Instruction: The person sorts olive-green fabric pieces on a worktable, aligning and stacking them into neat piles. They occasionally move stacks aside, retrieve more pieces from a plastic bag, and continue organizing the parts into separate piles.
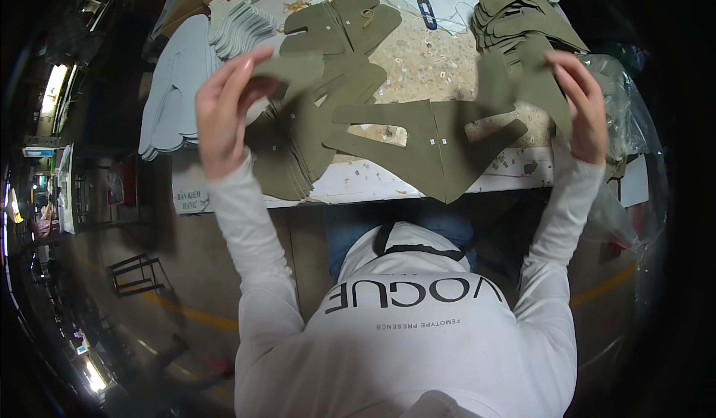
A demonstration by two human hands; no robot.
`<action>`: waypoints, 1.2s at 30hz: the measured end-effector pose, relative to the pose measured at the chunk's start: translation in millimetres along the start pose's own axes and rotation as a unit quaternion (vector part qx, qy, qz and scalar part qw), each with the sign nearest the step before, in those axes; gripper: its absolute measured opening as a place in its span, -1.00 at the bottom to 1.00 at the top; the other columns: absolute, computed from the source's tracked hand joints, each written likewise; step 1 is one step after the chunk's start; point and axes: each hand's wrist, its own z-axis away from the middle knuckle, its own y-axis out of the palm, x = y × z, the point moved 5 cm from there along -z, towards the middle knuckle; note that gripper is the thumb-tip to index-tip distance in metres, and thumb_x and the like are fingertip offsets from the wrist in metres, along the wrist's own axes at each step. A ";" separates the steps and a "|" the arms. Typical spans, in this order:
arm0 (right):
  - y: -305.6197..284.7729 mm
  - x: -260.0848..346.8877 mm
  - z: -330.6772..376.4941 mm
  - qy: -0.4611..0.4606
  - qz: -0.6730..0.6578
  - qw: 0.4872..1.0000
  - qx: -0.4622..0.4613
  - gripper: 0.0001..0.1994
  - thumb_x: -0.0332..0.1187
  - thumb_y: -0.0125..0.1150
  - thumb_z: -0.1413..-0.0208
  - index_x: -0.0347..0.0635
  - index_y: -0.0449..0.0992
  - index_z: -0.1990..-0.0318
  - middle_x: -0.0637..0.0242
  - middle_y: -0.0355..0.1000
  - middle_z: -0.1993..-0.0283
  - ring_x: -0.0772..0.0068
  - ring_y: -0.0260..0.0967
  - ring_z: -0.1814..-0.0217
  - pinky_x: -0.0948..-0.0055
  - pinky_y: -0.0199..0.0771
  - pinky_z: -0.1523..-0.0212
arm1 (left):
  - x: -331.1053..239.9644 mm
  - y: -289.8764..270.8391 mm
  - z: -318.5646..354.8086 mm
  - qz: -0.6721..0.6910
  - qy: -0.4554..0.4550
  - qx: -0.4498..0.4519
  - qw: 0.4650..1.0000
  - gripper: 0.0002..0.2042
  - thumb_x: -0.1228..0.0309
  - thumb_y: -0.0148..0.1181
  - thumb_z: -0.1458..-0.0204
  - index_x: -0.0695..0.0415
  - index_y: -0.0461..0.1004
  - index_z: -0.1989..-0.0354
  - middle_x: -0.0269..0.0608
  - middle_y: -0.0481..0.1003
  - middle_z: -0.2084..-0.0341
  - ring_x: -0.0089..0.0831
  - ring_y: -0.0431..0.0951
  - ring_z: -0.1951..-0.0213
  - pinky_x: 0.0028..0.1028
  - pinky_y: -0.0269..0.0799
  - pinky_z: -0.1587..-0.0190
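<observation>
Stretching across the upper view, a speckled table (436, 67) with a white front edge holds an olive panel (447, 157) near that edge, with a centre seam and 2 slots. At far left lies a grey stack (177, 82). The left hand (227, 112) pinches a blurred olive piece (302, 69); the right hand (587, 108) pinches an olive flap (538, 71). Blue snips (426, 13) lie beyond the panel.
</observation>
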 end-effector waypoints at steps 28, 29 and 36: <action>76.2 -91.2 125.4 0.184 -0.033 0.970 -0.158 -0.59 -0.70 0.22 -0.05 -0.39 0.46 -0.10 0.28 0.35 0.08 0.58 0.52 0.18 0.70 0.51 0.21 | 111.8 141.6 116.4 -0.110 -0.167 -0.001 0.980 -0.61 0.62 0.28 -0.02 0.24 0.49 -0.08 -0.18 0.43 0.28 -0.53 0.64 0.33 -0.61 0.54 0.28; 77.4 -89.7 126.6 0.179 -0.050 0.970 -0.157 -0.59 -0.70 0.21 -0.05 -0.39 0.46 -0.10 0.28 0.34 0.08 0.57 0.52 0.18 0.69 0.52 0.20 | 111.4 142.2 117.6 -0.107 -0.173 0.006 0.979 -0.61 0.63 0.28 -0.01 0.22 0.50 -0.07 -0.19 0.42 0.29 -0.53 0.64 0.33 -0.61 0.54 0.28; 83.4 -86.4 148.0 0.203 -0.054 0.965 -0.157 -0.60 -0.71 0.19 -0.06 -0.39 0.46 -0.10 0.28 0.33 0.07 0.57 0.52 0.16 0.68 0.52 0.13 | 107.2 138.9 123.5 -0.146 -0.171 0.067 0.972 -0.58 0.65 0.28 0.03 0.17 0.52 -0.07 -0.21 0.42 0.33 -0.59 0.62 0.40 -0.65 0.50 0.31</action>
